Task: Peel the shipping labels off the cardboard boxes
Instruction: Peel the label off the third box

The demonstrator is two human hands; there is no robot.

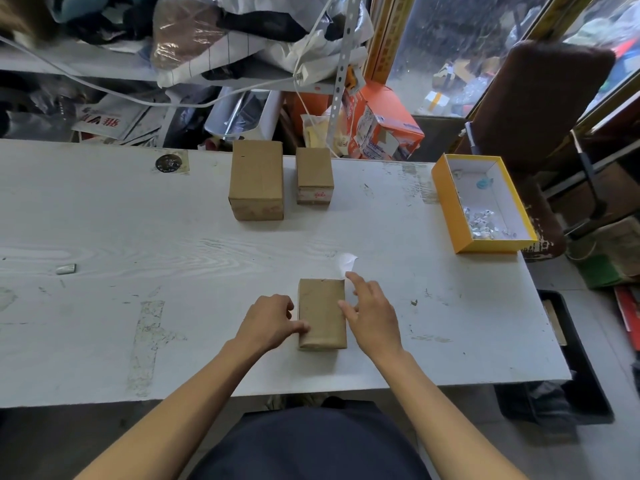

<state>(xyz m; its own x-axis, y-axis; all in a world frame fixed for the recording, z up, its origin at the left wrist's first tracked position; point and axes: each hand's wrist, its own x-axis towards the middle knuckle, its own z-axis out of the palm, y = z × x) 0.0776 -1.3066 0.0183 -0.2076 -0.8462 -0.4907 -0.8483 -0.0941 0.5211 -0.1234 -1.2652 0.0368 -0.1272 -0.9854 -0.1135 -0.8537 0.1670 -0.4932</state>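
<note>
A small brown cardboard box (322, 313) lies flat on the white table (138, 237) right in front of me. My left hand (268, 322) holds its left side, thumb on top and fingers curled. My right hand (370, 313) lies along its right edge with fingers stretched out. A curled white shipping label (346, 262) stands up at the box's far right corner, at my right index fingertip. Two more cardboard boxes stand at the back: a larger box (256, 178) and a narrower box (314, 171) with a pale, red-printed label on its front face.
A yellow open box (450, 202) with crumpled label scraps (481, 223) sits at the table's right end. A small grey scrap (65, 269) lies far left. Cluttered shelves stand behind the table, with a brown chair (540, 98) and a black floor crate (581, 375) to the right.
</note>
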